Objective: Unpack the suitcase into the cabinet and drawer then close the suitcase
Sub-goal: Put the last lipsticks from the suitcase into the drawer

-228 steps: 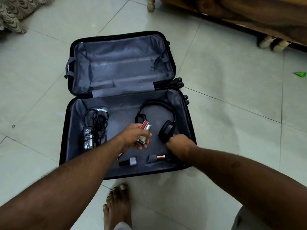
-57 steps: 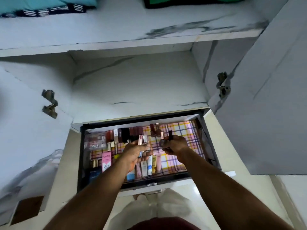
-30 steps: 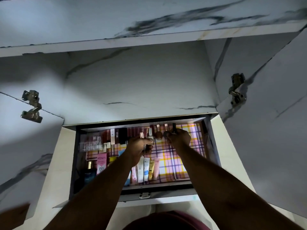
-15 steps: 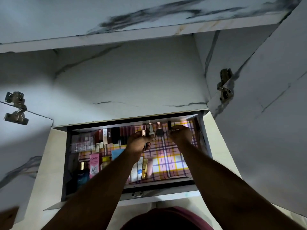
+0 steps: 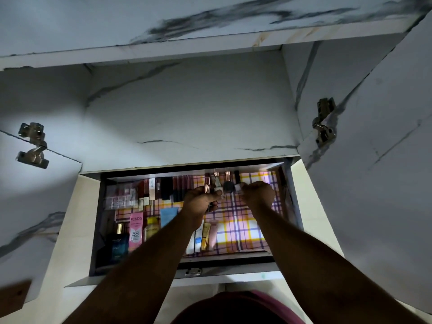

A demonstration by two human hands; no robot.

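Observation:
The drawer (image 5: 224,265) stands pulled out below the cabinet shelf (image 5: 187,118), lined with checked paper. Both hands are at its back row of lipsticks (image 5: 180,185). My left hand (image 5: 199,203) grips a rose-gold capped lipstick (image 5: 207,188) and a dark tube below its fingers. My right hand (image 5: 258,194) pinches the lower end of a black lipstick (image 5: 237,180) that stands against the back wall. Two more tubes (image 5: 226,181) stand between the hands. The suitcase is out of view.
Creams, tubes and a blue perfume bottle (image 5: 118,242) fill the drawer's left and front. The cabinet doors hang open on both sides, with hinges at the left (image 5: 32,146) and right (image 5: 323,123). An upper shelf (image 5: 210,43) juts out overhead.
My hands have come from the suitcase to the drawer and reached to its back row. Over the last half second they stay almost still at the lipsticks.

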